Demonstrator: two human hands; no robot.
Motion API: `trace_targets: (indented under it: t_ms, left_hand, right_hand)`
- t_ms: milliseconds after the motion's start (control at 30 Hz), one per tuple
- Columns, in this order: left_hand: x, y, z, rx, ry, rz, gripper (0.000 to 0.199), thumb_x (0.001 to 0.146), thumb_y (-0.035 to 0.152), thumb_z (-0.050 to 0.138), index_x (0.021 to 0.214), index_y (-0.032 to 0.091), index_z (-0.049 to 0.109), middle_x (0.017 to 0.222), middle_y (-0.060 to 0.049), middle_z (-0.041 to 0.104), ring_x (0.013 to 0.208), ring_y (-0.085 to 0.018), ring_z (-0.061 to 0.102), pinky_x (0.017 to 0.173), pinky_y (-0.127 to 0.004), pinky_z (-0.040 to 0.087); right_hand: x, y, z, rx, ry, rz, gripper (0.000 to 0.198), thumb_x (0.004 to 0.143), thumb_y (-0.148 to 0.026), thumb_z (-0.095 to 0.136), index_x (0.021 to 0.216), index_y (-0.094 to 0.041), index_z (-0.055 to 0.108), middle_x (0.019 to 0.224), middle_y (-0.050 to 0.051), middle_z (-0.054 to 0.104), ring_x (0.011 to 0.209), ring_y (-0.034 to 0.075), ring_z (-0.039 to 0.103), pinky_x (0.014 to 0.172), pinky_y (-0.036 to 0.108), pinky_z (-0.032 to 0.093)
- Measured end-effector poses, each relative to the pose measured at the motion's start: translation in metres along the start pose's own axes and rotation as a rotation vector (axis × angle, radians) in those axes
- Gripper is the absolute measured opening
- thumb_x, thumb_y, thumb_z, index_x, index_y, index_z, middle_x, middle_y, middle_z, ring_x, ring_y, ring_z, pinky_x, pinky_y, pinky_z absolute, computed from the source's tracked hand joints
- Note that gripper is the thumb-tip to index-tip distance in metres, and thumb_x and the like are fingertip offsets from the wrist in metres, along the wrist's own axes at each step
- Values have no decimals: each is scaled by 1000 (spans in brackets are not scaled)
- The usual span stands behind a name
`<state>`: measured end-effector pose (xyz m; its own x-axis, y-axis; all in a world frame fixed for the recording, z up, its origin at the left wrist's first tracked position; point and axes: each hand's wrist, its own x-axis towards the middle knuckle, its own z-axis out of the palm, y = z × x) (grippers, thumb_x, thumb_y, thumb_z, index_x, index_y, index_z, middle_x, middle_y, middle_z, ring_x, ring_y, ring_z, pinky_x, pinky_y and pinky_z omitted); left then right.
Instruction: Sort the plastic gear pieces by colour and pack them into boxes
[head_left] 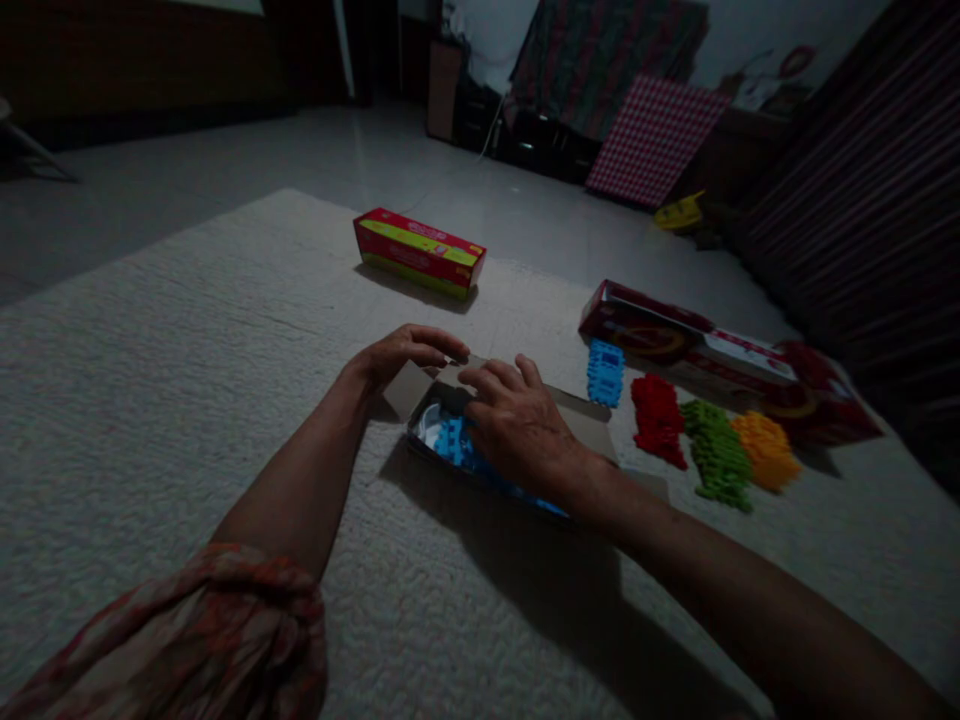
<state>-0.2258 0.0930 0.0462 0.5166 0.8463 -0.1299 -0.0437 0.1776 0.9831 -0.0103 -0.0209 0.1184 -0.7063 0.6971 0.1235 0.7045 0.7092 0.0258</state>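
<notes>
An opened cardboard box [592, 432] lies in front of me on the light mat, its flaps folded outward. Inside are blue plastic pieces [451, 440] and, at the left end, a whitish item [430, 424] that I cannot name. My left hand [409, 352] is at the box's far left corner, fingers round the edge by the flap. Over the box's middle, my right hand [517, 420] reaches down with its fingers apart, some raised and some low among the blue pieces. Its thumb and whatever lies under the palm are hidden.
A red and yellow carton [420, 252] stands farther back on the mat. To the right lies a long dark red carton [705, 350]. Before it are blue [605, 373], red [658, 418], green [716, 453] and orange [766, 450] groups of plastic pieces. A striped curtain hangs at right.
</notes>
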Motion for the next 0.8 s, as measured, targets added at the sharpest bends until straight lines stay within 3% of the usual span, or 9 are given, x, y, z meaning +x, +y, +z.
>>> trace_targets:
  t_ms: [433,633,800]
  left_hand:
    - [-2,2,3,-70,-24,-51,38,66,16,79,104,15,81,98,-10,79,74,-16,68,71,-31,52]
    - [-3,3,4,-47,-12,-34,37,65,16,78,102,16,82,96,-10,79,72,-16,67,69,-30,51]
    - [-2,3,4,-26,-6,-10,35,64,15,79,99,16,83,95,-10,80,74,-17,67,71,-31,51]
  right_hand:
    - [10,-7,5,-110,-79,30,30,99,-9,48,91,-15,76,122,13,68,119,31,52,116,59,32]
    - [8,-8,12,-126,4,16,26,96,-7,52,89,-17,76,112,12,70,112,30,54,114,60,34]
    - [-3,4,-7,-91,112,20,21,96,-13,57,86,-19,75,128,13,69,115,31,54,110,59,34]
